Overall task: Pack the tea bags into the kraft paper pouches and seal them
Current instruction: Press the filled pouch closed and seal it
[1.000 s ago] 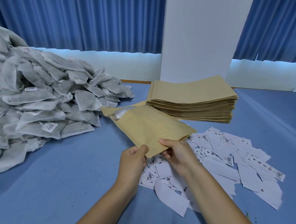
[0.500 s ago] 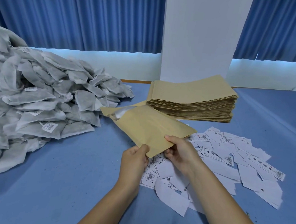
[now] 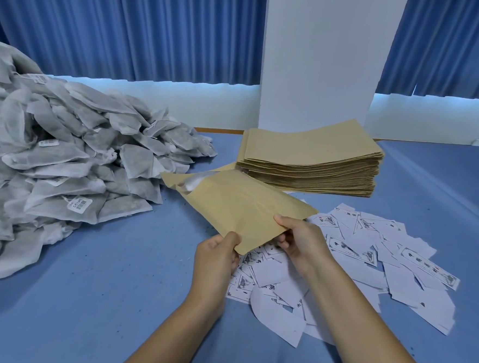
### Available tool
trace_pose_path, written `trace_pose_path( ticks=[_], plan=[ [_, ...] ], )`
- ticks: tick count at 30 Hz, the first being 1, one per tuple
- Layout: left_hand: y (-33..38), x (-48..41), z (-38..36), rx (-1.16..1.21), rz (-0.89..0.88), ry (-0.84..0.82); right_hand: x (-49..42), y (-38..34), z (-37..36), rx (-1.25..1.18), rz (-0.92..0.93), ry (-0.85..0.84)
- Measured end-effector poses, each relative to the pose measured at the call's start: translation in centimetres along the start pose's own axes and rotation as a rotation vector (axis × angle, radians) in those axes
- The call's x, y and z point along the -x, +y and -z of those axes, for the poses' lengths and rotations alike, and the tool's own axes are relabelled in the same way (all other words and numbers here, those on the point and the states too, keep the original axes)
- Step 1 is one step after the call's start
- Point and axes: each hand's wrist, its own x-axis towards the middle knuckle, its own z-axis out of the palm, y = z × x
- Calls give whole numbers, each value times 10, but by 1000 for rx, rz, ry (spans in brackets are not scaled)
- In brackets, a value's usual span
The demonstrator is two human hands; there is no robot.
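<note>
Centrally, over the blue table (image 3: 97, 299) and beside the tea-bag heap (image 3: 64, 163), 1 kraft pouch (image 3: 239, 209) is held tilted, long axis running away leftward. The left hand (image 3: 214, 257) and right hand (image 3: 302, 242) pinch its near edge, thumbs on top, so its open end, 1 tea bag (image 3: 193, 181) showing, lies farthest from both hands.

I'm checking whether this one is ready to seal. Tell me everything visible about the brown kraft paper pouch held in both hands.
The flat rectangular brown kraft paper pouch is matte, lightly creased, and held tilted above the blue tablecloth, its mouth pointing away toward the left. The mouth is unsealed, and a white gauzy tea bag shows inside it. The left hand pinches the near corner; the right hand grips the near edge beside it, thumb on top.
</note>
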Motion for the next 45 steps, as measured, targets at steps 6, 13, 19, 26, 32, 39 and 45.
trace_pose_path(
  ticks=[6,13,19,26,32,39,45],
  plan=[
    [0,1,-3,4,10,-4,-2,0,3,-55,-46,-9],
    [0,3,-3,18,-4,-4,-6,-3,6,-69,-10,47],
    [1,4,-2,39,5,-8,-8,-3,8,-135,-32,41],
    [3,5,-3,39,3,-17,-10,-5,8,-96,-18,51],
    [3,3,-1,65,22,2,-12,-5,12,-123,0,68],
    [3,2,0,65,20,14,-14,-7,12,-139,-24,94],
    [5,-1,4,138,64,41,-19,-11,20,-204,-35,165]
  ],
)
